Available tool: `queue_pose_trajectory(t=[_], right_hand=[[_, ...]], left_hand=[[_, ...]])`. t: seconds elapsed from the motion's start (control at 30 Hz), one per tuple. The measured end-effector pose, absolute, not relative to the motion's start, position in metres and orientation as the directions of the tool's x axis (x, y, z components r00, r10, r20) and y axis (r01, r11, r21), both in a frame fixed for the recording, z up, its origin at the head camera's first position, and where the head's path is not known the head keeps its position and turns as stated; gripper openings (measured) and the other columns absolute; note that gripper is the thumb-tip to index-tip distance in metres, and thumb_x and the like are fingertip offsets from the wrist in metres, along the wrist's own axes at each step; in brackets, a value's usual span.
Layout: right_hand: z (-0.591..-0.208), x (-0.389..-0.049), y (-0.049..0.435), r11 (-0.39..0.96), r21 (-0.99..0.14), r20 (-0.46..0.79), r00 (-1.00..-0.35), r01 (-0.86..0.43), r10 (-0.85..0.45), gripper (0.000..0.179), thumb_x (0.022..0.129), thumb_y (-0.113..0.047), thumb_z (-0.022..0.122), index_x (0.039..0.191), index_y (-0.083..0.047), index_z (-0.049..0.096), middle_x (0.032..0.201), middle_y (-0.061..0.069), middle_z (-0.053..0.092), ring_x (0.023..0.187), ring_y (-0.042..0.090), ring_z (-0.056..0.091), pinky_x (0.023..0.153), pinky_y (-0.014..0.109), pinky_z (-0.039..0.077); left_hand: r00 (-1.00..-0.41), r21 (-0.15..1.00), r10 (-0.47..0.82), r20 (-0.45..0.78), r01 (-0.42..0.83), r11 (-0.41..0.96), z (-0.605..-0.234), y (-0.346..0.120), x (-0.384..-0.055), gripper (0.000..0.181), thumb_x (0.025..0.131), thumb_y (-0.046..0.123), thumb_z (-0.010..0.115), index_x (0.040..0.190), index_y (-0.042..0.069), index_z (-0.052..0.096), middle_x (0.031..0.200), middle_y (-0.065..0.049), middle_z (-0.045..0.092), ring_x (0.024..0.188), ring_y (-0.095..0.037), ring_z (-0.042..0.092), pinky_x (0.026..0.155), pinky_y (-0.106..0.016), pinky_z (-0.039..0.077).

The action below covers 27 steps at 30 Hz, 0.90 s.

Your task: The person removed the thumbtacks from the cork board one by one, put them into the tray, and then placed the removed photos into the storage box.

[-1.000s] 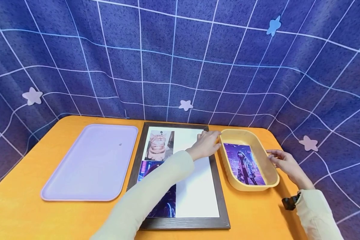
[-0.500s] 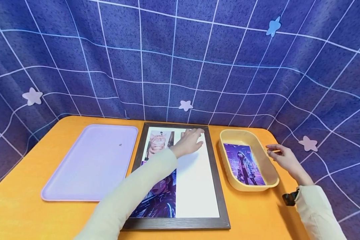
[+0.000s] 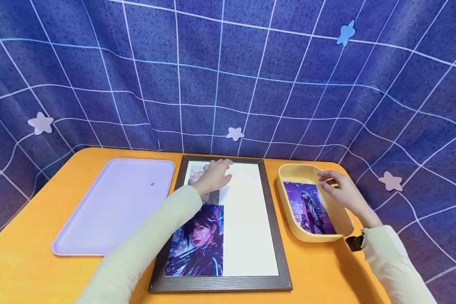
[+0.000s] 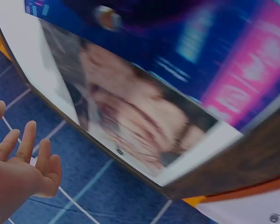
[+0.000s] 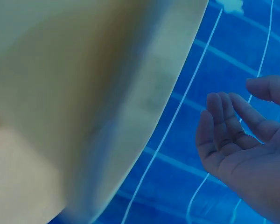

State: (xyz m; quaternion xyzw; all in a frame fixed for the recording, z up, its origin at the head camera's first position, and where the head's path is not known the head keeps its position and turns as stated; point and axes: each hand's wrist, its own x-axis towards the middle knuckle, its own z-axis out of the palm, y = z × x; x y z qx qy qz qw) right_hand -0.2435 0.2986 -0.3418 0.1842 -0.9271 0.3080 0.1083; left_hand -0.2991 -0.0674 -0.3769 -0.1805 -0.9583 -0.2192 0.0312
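My left hand (image 3: 214, 175) is over the upper part of a dark picture frame (image 3: 220, 284), its fingers loose and holding nothing. Beneath it lies a print with pinkish figures (image 4: 130, 107), partly covered by the hand in the head view. Below that, a cyberpunk portrait print (image 3: 201, 245) fills the lower left of the frame's white backing (image 3: 248, 236). Over the right side of a yellow basin (image 3: 319, 237) hovers my right hand (image 3: 342, 192), fingers bent loosely and nothing between them. Inside the basin lies a purple print of a hooded figure (image 3: 308, 207).
A lilac tray (image 3: 118, 207) with a small dark mark lies left of the frame on the orange table (image 3: 26, 257). A blue curtain (image 3: 197, 84) with white grid lines and stars hangs close behind the table.
My left hand has moved left from the basin's rim across the frame's backing. From beside the basin, my right hand has come left over its right side.
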Motion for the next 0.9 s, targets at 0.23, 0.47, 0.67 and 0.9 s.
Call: queue_pose_trajectory(t=[0.23,0.47,0.67,0.9], right_hand=[[-0.343,-0.247,0.264,0.663,-0.557,0.341,-0.866,-0.5,-0.366,0.027,0.085,0.003,0.054,0.112,0.007,0.056,0.097,0.022,0.062,0.082,0.015,0.059,0.069,0.019,0.049],[-0.345,-0.241,0.225,0.632,-0.558,0.325,-0.843,-0.537,-0.43,0.027,0.082,0.004,0.056,0.109,0.006,0.057,0.095,0.018,0.06,0.084,0.026,0.06,0.069,0.025,0.049],[-0.348,-0.238,0.198,0.611,-0.524,0.33,-0.803,-0.593,-0.496,0.025,0.083,0.002,0.057,0.108,0.003,0.058,0.091,0.012,0.059,0.083,0.022,0.058,0.069,0.03,0.049],[-0.346,-0.235,0.166,0.614,-0.453,0.31,-0.76,-0.646,-0.571,0.023,0.084,-0.002,0.057,0.107,0.002,0.058,0.09,0.011,0.058,0.079,0.018,0.055,0.068,0.033,0.048]], left_hand=[[-0.949,0.413,0.292,0.122,0.316,0.854,-0.386,-0.09,-0.302,0.044,0.088,0.021,0.056,0.13,0.01,0.045,0.119,-0.011,0.056,0.112,-0.037,0.045,0.087,-0.047,0.032],[-0.96,0.405,0.257,0.109,0.279,0.871,-0.393,-0.108,-0.306,0.043,0.087,0.019,0.055,0.128,0.009,0.047,0.117,-0.012,0.057,0.112,-0.039,0.046,0.092,-0.053,0.031],[-0.964,0.356,0.239,0.121,0.266,0.896,-0.397,-0.119,-0.31,0.042,0.085,0.019,0.057,0.126,0.01,0.05,0.117,-0.013,0.056,0.11,-0.041,0.046,0.087,-0.052,0.031],[-0.966,0.333,0.223,0.133,0.255,0.908,-0.394,-0.129,-0.311,0.043,0.083,0.015,0.058,0.125,0.008,0.051,0.121,-0.015,0.054,0.109,-0.041,0.045,0.088,-0.051,0.031]])
